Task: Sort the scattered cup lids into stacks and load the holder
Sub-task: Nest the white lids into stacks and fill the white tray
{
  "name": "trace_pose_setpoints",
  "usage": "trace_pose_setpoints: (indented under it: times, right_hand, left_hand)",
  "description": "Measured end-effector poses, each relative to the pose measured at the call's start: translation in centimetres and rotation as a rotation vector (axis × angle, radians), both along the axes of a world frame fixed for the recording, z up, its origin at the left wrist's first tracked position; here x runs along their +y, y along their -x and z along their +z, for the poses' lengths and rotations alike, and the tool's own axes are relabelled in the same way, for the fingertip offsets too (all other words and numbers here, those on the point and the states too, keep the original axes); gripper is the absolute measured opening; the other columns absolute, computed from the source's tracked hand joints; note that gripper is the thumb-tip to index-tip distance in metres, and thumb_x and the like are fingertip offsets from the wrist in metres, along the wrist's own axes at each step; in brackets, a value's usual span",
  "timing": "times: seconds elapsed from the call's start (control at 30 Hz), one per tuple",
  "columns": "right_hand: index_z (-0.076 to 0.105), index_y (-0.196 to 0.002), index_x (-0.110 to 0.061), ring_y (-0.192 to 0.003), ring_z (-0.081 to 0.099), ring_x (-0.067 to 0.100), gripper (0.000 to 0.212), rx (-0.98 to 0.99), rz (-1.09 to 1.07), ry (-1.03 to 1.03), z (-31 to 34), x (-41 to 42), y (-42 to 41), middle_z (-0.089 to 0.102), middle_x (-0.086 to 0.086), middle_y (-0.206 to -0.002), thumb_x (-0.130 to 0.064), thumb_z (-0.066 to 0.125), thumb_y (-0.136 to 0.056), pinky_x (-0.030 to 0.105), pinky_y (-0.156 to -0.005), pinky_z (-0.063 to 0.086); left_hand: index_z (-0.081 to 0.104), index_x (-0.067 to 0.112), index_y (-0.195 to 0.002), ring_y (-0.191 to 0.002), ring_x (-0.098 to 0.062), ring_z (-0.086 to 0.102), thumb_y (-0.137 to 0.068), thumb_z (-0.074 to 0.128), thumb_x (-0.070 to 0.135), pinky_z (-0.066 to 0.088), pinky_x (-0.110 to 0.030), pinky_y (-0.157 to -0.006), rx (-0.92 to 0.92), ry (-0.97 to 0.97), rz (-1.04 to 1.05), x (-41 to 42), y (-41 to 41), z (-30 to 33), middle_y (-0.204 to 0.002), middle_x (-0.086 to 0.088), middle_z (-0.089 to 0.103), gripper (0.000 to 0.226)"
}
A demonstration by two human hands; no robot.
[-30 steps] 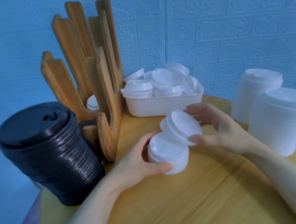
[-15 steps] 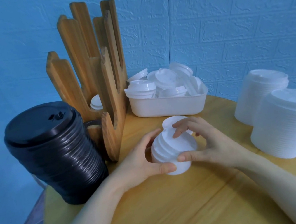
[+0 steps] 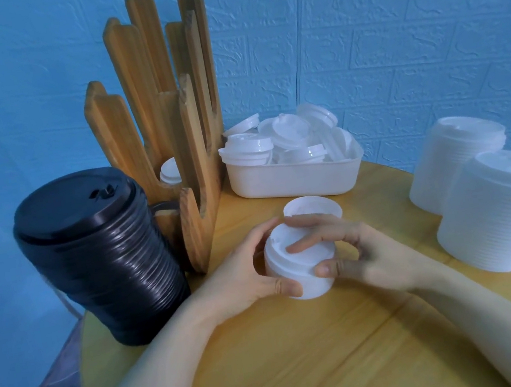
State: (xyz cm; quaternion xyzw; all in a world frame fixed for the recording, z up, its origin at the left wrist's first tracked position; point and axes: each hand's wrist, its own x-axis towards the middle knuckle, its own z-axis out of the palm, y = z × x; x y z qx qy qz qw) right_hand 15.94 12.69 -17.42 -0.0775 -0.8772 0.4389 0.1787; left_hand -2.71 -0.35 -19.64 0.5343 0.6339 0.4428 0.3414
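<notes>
Lid now seated on small stack point(image 3: 296, 267), both hands point(image 3: 247, 275) gripping

We see a short white lid stack point(image 3: 299, 270) upright mid-surface, a second point(image 3: 311, 208) just behind it, loose lids point(image 3: 288, 133) heaped in the tub, and the wooden holder point(image 3: 168, 113) back left.

You have a round wooden bench point(image 3: 308, 369) in front of you, its yellow grain running across the top and 1 seam line crossing it at a slant. Behind it stands a blue wall point(image 3: 404, 19) with a raised brick pattern, meeting at a corner past the bench's far edge.
</notes>
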Motion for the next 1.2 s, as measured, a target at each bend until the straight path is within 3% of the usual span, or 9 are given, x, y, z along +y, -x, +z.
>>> trace_pose_setpoints:
  times: [0.13,0.27,0.5,0.67,0.8,0.9,0.97,1.07,1.2]
  right_hand:
    - [0.072,-0.109,-0.033,-0.139,0.034,0.003,0.029,-0.010,-0.009,-0.006,0.2,-0.1,0.0,0.048,-0.020,-0.143,-0.028,0.073,-0.080,0.036,-0.117,0.025]
    - [0.071,-0.114,-0.025,-0.142,0.031,0.008,0.030,-0.039,0.043,-0.004,0.2,-0.1,-0.1,0.044,-0.016,-0.147,-0.025,0.071,-0.083,0.041,-0.118,0.024]
    - [0.069,-0.113,-0.018,-0.142,0.025,-0.004,0.031,-0.076,0.083,0.060,0.3,0.4,-0.4,0.044,-0.023,-0.146,-0.012,0.066,-0.083,0.016,-0.116,0.018]
    - [0.071,-0.114,-0.020,-0.141,0.033,0.004,0.031,-0.029,0.068,0.027,0.2,0.1,-0.4,0.046,-0.019,-0.146,-0.017,0.070,-0.083,0.030,-0.116,0.023]
    - [0.071,-0.115,-0.020,-0.140,0.035,0.004,0.032,-0.008,0.071,0.063,0.5,0.0,-0.7,0.050,-0.019,-0.143,-0.024,0.071,-0.083,0.032,-0.116,0.024]
    - [0.070,-0.118,-0.021,-0.137,0.040,0.009,0.038,0.166,-0.094,0.081,0.4,0.5,-0.6,0.057,-0.012,-0.136,-0.039,0.062,-0.086,0.035,-0.114,0.028]
    - [0.068,-0.116,-0.028,-0.134,0.043,0.008,0.031,0.264,-0.295,-0.055,-0.3,2.0,-0.6,0.061,-0.015,-0.130,-0.038,0.058,-0.089,0.042,-0.114,0.031]
    - [0.057,-0.116,-0.045,-0.136,0.036,0.007,0.030,0.121,-0.500,-0.313,-1.5,4.2,-0.9,0.052,-0.028,-0.129,-0.028,0.060,-0.091,0.050,-0.114,0.024]
    - [0.061,-0.110,-0.045,-0.139,0.028,0.006,0.035,-0.079,-0.510,-0.394,-2.2,4.9,-1.0,0.052,-0.021,-0.131,-0.020,0.071,-0.087,0.032,-0.106,0.012]
  left_hand:
    - [0.033,0.038,-0.149,-0.128,0.018,0.039,-0.064,0.093,0.017,0.033,-0.007,-0.106,0.025,0.023,-0.011,-0.1,0.0,0.2,-0.141,0.025,0.047,0.106]
    - [0.030,0.042,-0.147,-0.128,0.017,0.038,-0.066,0.092,0.015,0.032,0.003,-0.094,0.066,0.039,-0.033,-0.1,-0.1,0.2,-0.141,0.026,0.044,0.105]
    - [0.032,0.047,-0.139,-0.122,0.026,0.035,-0.066,0.092,0.015,0.032,0.003,-0.093,0.087,0.027,-0.009,-0.2,-0.1,0.1,-0.142,0.027,0.042,0.099]
    - [0.031,0.050,-0.140,-0.134,0.009,0.036,-0.066,0.093,0.022,0.031,-0.006,-0.103,0.095,0.035,-0.017,-0.3,0.0,0.2,-0.147,0.024,0.041,0.100]
    - [0.028,0.055,-0.139,-0.134,0.014,0.033,-0.067,0.092,0.029,0.029,-0.008,-0.107,0.088,0.045,-0.062,-0.4,0.1,0.3,-0.147,0.029,0.038,0.100]
    - [0.025,0.059,-0.137,-0.133,0.018,0.031,-0.058,0.093,0.043,0.026,-0.010,-0.112,0.083,0.049,-0.076,-0.4,0.1,0.4,-0.146,0.033,0.035,0.105]
    - [0.023,0.058,-0.143,-0.138,0.014,0.027,-0.051,0.087,0.057,0.023,-0.017,-0.116,0.106,0.047,-0.070,-0.4,0.0,0.4,-0.150,0.032,0.032,0.112]
    - [0.027,0.062,-0.138,-0.134,0.019,0.029,-0.053,0.080,0.065,0.025,-0.007,-0.107,0.096,0.012,-0.067,-0.5,-0.4,0.5,-0.147,0.034,0.034,0.100]
    - [0.043,0.055,-0.134,-0.124,0.022,0.038,-0.057,0.076,0.066,0.030,0.004,-0.093,0.114,-0.044,-0.027,-0.5,-0.7,0.6,-0.140,0.029,0.046,0.085]
